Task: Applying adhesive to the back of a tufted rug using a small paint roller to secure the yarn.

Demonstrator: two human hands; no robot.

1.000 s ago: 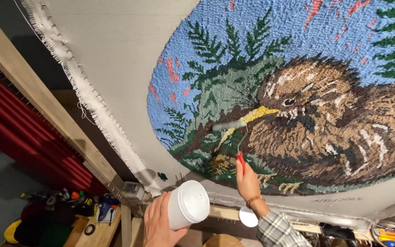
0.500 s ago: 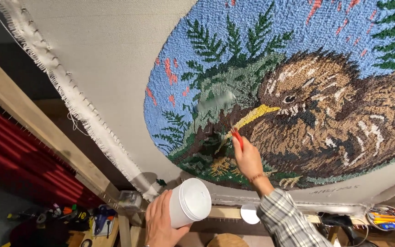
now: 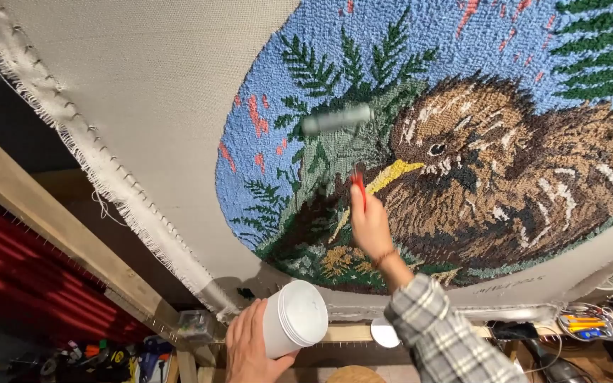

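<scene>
My right hand (image 3: 369, 225) grips the red handle of a small paint roller (image 3: 336, 120) and presses its grey sleeve against the green part of a tufted rug (image 3: 505, 142). The rug shows a brown bird with a yellow beak, green ferns and a blue sky. It hangs on pale backing cloth (image 3: 157, 99) stretched over a wooden frame (image 3: 44, 227). My left hand (image 3: 250, 351) holds a white round tub (image 3: 294, 318) below the rug's lower edge. My right sleeve is grey plaid.
A frayed cloth edge pinned with tacks runs along the frame's left beam. Below are a cluttered bench with coloured tools (image 3: 94, 354), a dish of tools (image 3: 583, 323) at the right, a small white disc (image 3: 384, 332) and a red curtain (image 3: 15, 284) at the left.
My right hand has moved the roller upward over the rug, from the lower green edge to the ferns beside the bird's head. The tub stays in my left hand.
</scene>
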